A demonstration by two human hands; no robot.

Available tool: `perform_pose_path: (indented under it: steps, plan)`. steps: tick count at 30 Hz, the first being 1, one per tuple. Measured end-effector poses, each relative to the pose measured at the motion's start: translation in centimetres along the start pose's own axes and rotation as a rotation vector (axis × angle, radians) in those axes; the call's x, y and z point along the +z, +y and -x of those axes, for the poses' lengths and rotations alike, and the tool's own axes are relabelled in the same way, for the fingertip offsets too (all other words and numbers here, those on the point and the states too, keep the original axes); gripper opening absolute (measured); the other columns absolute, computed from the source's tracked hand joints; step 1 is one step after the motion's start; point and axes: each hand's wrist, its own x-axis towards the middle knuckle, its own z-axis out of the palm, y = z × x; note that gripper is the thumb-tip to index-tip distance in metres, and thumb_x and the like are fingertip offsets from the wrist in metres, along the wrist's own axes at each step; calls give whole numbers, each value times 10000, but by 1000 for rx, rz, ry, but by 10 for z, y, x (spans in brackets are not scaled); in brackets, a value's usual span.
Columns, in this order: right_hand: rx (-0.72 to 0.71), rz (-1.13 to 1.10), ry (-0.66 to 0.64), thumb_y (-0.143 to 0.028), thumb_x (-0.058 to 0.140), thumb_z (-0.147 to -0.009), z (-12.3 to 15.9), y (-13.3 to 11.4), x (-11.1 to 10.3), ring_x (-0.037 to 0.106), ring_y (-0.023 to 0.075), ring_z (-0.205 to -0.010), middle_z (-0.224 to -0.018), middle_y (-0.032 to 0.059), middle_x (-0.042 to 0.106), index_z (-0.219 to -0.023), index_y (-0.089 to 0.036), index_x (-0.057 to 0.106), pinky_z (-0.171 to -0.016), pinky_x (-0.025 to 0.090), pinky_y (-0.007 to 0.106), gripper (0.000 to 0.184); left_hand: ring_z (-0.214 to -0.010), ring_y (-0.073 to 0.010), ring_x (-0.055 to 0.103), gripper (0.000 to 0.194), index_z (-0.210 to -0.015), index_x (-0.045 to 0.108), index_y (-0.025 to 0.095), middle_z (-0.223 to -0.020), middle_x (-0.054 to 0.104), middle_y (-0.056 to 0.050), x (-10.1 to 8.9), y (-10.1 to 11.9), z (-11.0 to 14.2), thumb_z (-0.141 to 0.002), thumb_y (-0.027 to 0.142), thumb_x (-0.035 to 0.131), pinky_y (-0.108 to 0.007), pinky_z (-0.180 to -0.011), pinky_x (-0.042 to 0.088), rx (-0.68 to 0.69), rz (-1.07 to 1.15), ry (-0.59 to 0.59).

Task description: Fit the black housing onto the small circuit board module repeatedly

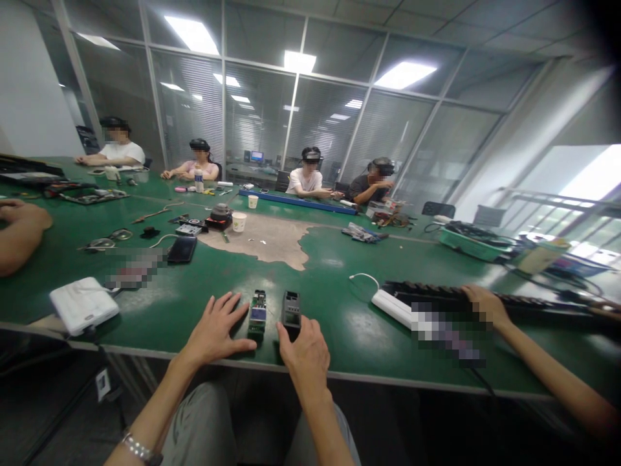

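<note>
My left hand [220, 330] lies on the green tabletop with its fingers spread and nothing in it. Just right of it, a narrow circuit board [259, 312] with a blue component lies lengthwise, the index fingertip close to its left edge. My right hand [308, 353] has its thumb and fingers around the near end of a black plastic casing [292, 304]. That casing has open slots on top and rests on the table, its near part partly hidden by my fingers. A small gap of table separates the board from the casing.
A white power bank [83, 304] and a black phone [182, 249] lie left. Paper cups [239, 222] stand beyond a worn patch. On the right, a neighbour's hand [485, 307] touches a long black part [427, 294] behind a white bar [392, 307]. Several people sit opposite.
</note>
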Motion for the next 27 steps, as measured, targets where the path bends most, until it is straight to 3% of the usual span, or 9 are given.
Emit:
perform_pose_path:
  steps: [6,13,20,27]
  plan:
    - [13,-142,21,-445,595,-877,-5,0,-8,632,232,-825,-896,84,630,-999,-176,660,-714,427,305,303,-1458,-363,228,878,-1456,426,330,-1577,326,-96,-3,2,0,-734,818,533,-629,-1157,138,0,3,-11]
    - [-103,-353,44,-463,599,-873,-12,-38,-20,616,216,-826,-879,72,651,-952,-187,668,-752,428,296,295,-1449,-368,245,845,-1441,437,369,-1568,343,-93,-5,3,1,-734,822,529,-644,-1147,149,6,3,-1]
    - [-89,-296,-11,-423,612,-856,-10,-67,-19,643,238,-835,-871,98,659,-930,-162,662,-741,440,305,276,-1453,-356,239,820,-1451,412,384,-1556,366,-83,-7,4,3,-746,766,585,-641,-1154,140,9,13,-9]
    - [-100,-211,-56,-428,623,-844,-11,-80,-14,657,245,-807,-887,111,659,-929,-158,649,-705,454,317,284,-1453,-348,245,820,-1451,424,308,-1549,376,-102,-4,2,3,-749,675,637,-623,-1169,135,-6,32,11]
